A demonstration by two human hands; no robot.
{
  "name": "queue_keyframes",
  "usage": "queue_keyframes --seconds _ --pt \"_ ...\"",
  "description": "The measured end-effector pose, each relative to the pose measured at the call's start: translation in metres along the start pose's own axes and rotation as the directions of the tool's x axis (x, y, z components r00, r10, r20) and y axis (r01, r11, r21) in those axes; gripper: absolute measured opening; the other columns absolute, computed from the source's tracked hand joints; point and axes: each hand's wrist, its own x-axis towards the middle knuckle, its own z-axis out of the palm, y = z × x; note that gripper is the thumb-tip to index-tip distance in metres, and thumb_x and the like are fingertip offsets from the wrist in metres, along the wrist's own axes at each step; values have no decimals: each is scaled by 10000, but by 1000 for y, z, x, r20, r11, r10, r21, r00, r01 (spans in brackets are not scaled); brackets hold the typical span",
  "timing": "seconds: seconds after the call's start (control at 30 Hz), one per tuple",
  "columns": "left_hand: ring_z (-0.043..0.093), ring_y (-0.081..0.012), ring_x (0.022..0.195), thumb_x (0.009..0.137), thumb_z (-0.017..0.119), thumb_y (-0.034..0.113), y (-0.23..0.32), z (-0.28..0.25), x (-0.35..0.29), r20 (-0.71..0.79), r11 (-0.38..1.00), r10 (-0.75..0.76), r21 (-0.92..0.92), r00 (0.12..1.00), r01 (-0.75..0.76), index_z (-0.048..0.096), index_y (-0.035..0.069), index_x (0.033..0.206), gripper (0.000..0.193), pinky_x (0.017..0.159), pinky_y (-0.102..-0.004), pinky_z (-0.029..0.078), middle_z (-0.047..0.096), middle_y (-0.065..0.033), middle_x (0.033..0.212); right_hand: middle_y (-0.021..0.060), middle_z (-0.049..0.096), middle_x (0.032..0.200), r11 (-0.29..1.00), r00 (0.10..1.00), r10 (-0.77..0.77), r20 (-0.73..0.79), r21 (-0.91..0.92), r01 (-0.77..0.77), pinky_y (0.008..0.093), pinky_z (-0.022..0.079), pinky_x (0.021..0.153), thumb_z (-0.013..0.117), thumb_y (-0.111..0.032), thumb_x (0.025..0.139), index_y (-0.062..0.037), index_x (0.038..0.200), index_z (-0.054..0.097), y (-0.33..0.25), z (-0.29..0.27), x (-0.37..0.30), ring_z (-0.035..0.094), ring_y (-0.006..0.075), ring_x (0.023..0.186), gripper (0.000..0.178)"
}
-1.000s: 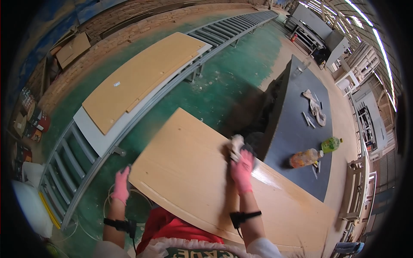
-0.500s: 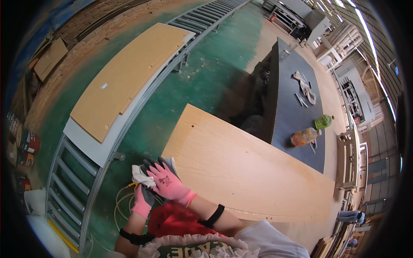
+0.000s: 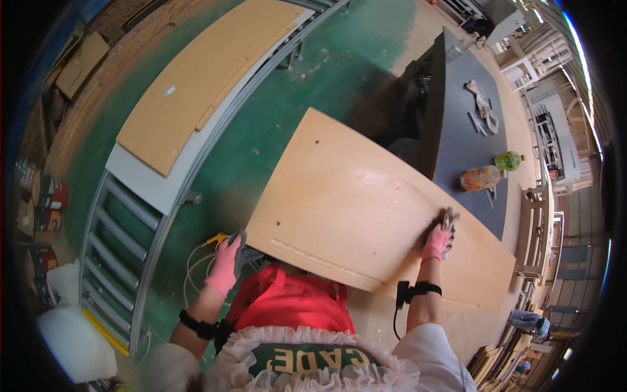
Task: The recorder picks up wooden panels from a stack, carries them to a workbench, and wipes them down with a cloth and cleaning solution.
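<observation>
Large pale capital letters run across the green chest panel of the wearer's frilled top, the clearest lettering we see, upside down from our view. A small white sticker marks the tan board on the rollers, its print too small for us to read. Labels on the stacked cans show as colour only to us.

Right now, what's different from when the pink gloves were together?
The right grip moved rightward over the wooden panel, apparently with the cloth. The left grip parted from it, by the panel's near-left corner. The green plastic bottle and orange bottle stayed on the dark table.
</observation>
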Motion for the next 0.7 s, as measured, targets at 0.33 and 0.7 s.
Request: queue_keyframes --seconds 0.33,0.7 --pt "412 -316 1168 896 355 510 11 -43 1 12 995 -38 -97 999 39 298 5 1323 663 978 -454 349 388 -167 1295 135 557 926 226 335 -935 -114 534 814 409 366 865 525 -214 762 -55 885 545 -277 -32 -210 511 304 914 202" --pt "500 -300 1057 907 403 400 57 -74 10 -8 996 44 74 999 -44 398 17 1260 521 932 -410 388 489 -188 1194 218 460 1235 326 -292 -777 557 754 571 406 183 1078 482 -334 853 -53 1117 537 -43 -100 -308 344 351 1230 389"
